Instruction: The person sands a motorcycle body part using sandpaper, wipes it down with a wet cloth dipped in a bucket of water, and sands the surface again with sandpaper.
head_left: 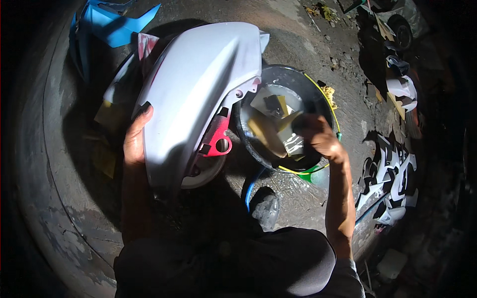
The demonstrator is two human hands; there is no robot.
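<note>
From my head camera, my left hand [133,141] grips the edge of the white moulded plastic motorcycle fairing [196,94] propped on the concrete, while my right hand [318,136] dips into the black water basin [258,149], fingers seemingly closing on sandpaper sheets [271,126], so wet-sanding is underway, needing a firm pinch next

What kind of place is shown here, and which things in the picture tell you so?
Probably an outdoor, informal motorcycle bodywork or painting spot. The left hand holds a white plastic scooter body panel; the right hand reaches into a black round basin of water. A blue plastic fairing piece lies on rough concrete ground.
</note>
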